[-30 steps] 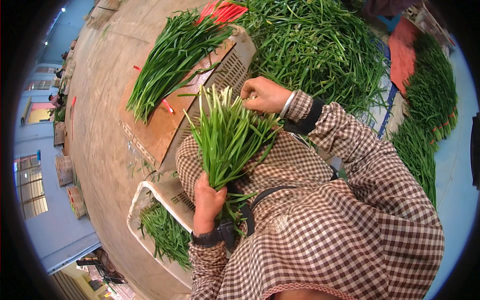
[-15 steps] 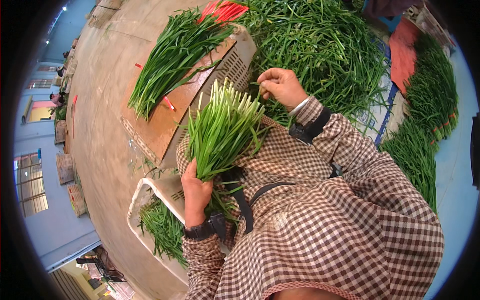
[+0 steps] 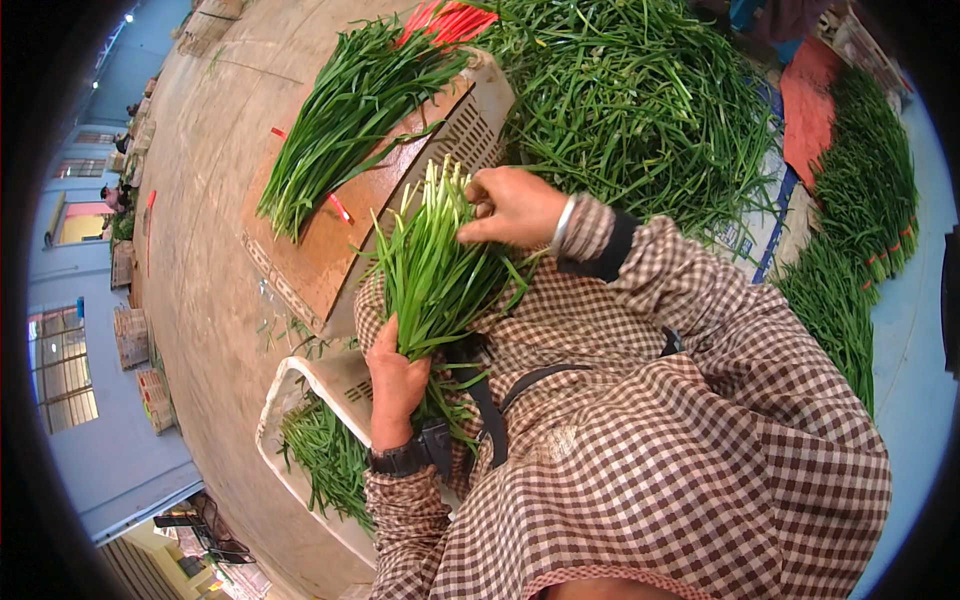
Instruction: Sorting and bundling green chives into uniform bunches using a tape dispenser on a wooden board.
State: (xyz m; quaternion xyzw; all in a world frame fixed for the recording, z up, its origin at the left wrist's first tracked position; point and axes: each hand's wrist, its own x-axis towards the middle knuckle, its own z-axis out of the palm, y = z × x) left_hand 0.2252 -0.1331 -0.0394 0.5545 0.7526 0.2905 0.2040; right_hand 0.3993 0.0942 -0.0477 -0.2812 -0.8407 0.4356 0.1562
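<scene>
My left hand is closed around the leafy lower part of a bunch of garlic chives. The bunch is held upright over my lap, its pale stem ends pointing up and away from me. At the right side of those stem ends is my right hand, fingers curled in a pinch on the chives; its fingertips are partly hidden. Just beyond, a larger bundle of garlic chives lies on a brown board set over a white plastic crate.
A big heap of loose chives spreads at the far right. Tied bundles lie along the right side by a red sheet. Red strips rest at the far end of the board. A white basket with green leaves stands at my left.
My right hand has moved left and slightly toward me, from beside the heap to the pale stem ends of the bunch. My left hand keeps its hold, almost unmoved.
</scene>
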